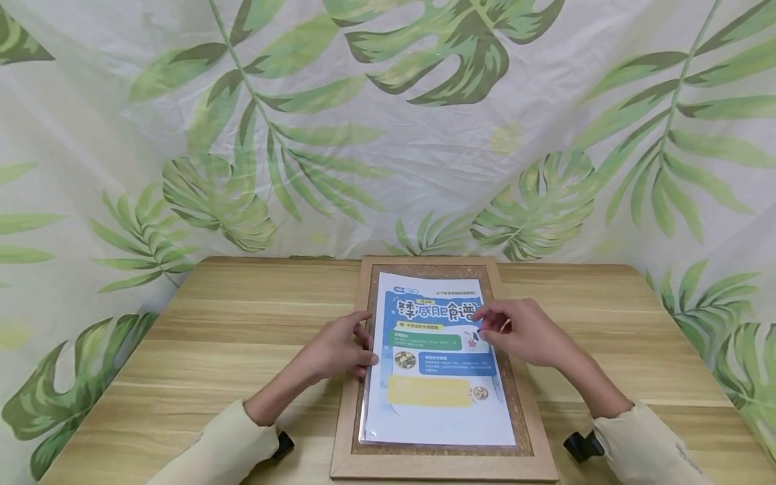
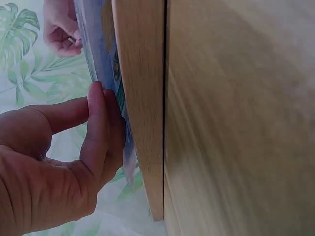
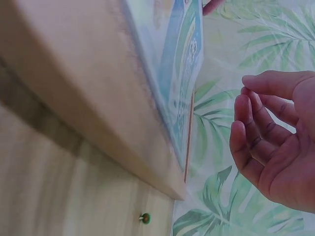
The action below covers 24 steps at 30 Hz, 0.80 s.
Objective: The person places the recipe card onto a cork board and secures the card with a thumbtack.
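backdrop: creased white sheet [image 1: 424, 165] printed with green palm and monstera leaves | furniture: light-brown wood-grain table [image 1: 242, 323], far corners rounded | light: soft, even

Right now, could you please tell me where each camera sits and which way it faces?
Head: on the person's head, facing forward and down at the sheet on the corkboard; left hand, right hand and both sleeves show.
Left wrist: looks along the left hand at the corkboard's edge; part of the right hand shows.
Right wrist: looks past the right hand at sheet and corkboard.
Both wrist views share the sheet, corkboard and leaf-print cloth.
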{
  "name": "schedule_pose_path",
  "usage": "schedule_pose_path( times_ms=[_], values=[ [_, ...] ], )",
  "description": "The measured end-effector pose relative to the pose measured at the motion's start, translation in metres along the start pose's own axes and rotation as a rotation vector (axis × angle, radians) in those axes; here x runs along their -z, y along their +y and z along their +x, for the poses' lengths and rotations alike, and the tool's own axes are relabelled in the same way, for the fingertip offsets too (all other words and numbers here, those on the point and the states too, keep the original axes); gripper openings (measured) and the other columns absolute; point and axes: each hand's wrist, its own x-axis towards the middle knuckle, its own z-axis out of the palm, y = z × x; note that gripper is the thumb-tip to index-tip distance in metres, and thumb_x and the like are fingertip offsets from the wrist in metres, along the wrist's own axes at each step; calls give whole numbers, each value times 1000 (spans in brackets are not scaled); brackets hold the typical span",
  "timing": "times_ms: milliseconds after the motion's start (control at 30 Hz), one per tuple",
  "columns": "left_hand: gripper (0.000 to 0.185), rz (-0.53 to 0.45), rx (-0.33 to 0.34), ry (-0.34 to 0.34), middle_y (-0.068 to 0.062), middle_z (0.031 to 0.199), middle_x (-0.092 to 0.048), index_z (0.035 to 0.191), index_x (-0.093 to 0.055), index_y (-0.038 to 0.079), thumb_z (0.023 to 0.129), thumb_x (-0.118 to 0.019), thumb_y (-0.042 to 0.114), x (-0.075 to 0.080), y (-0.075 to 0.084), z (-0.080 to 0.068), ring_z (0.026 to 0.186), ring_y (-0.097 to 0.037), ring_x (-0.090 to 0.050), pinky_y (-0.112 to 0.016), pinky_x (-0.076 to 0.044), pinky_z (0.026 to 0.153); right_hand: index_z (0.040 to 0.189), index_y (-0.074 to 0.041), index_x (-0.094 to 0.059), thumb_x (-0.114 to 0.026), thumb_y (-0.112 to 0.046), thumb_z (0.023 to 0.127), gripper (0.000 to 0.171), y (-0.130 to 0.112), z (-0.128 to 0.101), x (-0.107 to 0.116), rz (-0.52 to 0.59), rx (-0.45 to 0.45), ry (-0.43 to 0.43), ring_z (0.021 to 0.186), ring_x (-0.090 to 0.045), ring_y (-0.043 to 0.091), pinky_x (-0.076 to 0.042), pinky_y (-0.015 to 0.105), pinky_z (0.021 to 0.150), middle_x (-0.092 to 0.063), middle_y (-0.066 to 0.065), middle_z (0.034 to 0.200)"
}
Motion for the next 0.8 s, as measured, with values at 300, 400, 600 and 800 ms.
schedule_pose_path(
  times_ms=[300, 400, 600, 800],
  values=[
    [85, 41, -5, 10, -12, 97, -59, 154, -33, 7, 81, -75, -8, -3, 2, 8, 63, -20, -63, -35, -58, 55, 107, -15, -72, -70, -12, 91, 17, -11, 30, 0, 2, -10, -39, 76, -59, 13, -52, 26, 66, -64, -6, 82],
    [86, 50, -7, 19, -12, 97, -58, 155, -32, 8, 82, -74, -8, -1, 2, 8, 64, -20, -63, -35, -57, 55, 109, -14, -72, -70, -11, 91, 18, -12, 40, 0, 13, -12, -42, 77, -58, 13, -51, 27, 65, -64, -5, 84],
    [84, 56, -5, 23, -13, 98, -58, 155, -32, 9, 83, -73, -8, 2, 5, 6, 65, -21, -63, -35, -57, 54, 107, -12, -73, -71, -11, 90, 17, -9, 58, -3, -1, 9, -44, 77, -58, 14, -51, 28, 66, -64, -4, 83],
    [85, 35, 3, 22, -13, 99, -57, 155, -30, 9, 83, -73, -8, 3, 4, 6, 65, -21, -63, -36, -58, 55, 109, -6, -73, -72, -11, 89, 21, -6, 73, -8, 26, -17, -58, 74, -57, 17, -49, 28, 65, -64, -1, 82]
  ],
)
